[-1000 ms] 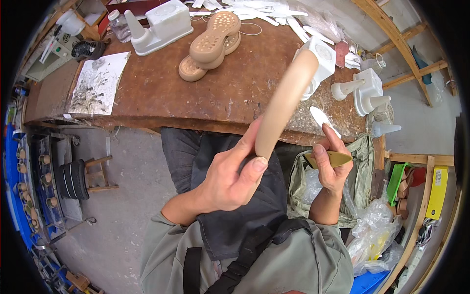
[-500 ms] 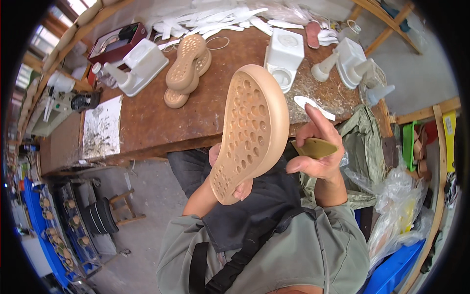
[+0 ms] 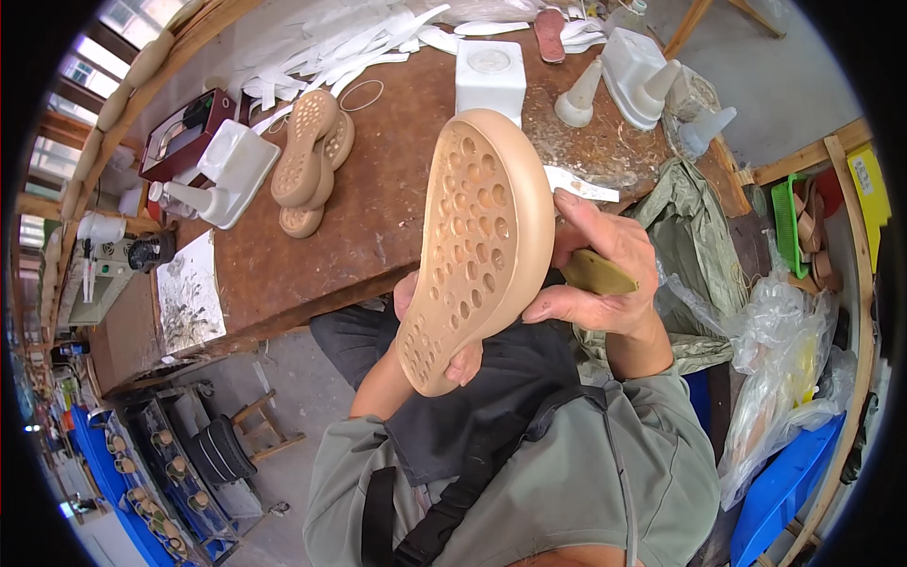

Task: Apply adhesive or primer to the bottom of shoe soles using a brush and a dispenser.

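My left hand (image 3: 465, 363) grips a tan shoe sole (image 3: 477, 222) by its narrower end, with the fingers wrapped round from beneath. The sole is tilted up over my lap, its face full of round holes turned toward me. Close to the sole's right edge is my right hand (image 3: 614, 274), thumb and forefinger spread toward that edge; whether they touch it I cannot tell. A flat olive-yellow piece (image 3: 599, 273), perhaps a scraper, is held in its curled fingers. A small stack of similar tan soles (image 3: 307, 161) lies on the brown worktable (image 3: 378, 203).
White plastic containers with cone-shaped nozzles (image 3: 222, 175) (image 3: 633, 76) stand on the table at left and right. White strips (image 3: 350, 47) are heaped at the back, near a reddish insole (image 3: 549, 36). Clear plastic bags (image 3: 775, 378) and a blue bin (image 3: 789, 491) sit at my right.
My right hand has come closer to the sole's right edge, still holding the olive-yellow piece. My left hand keeps its hold on the sole. The view has turned slightly, shifting the background.
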A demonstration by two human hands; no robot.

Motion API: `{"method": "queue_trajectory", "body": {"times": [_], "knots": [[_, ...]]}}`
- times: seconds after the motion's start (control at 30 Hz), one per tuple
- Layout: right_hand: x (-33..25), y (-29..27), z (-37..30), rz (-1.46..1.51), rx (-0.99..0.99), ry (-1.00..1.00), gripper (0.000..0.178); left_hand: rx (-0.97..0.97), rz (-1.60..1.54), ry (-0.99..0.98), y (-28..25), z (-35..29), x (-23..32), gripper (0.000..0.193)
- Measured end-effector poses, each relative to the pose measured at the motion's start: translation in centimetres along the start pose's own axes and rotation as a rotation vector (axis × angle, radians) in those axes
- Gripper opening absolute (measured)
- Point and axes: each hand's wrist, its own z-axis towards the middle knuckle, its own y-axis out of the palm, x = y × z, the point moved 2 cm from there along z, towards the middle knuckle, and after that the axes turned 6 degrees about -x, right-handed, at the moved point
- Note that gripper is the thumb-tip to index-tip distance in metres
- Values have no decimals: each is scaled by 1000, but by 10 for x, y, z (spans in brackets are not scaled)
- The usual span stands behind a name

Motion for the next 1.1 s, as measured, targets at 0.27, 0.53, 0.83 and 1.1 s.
{"method": "queue_trajectory", "body": {"times": [0.27, 0.53, 0.83, 1.1], "knots": [[19, -22, -15, -1, 51, 58, 86, 128, -20, 45, -9, 38, 8, 66], [58, -44, -42, -57, 189, 600, 61, 533, 605, 229, -7, 88, 2, 60], [88, -38, -89, 717, 78, 762, 60, 792, 1275, 484, -10, 127, 15, 55], [91, -35, -95, 968, -7, 689, 84, 741, 1461, 610, -18, 149, 1, 46]]}}
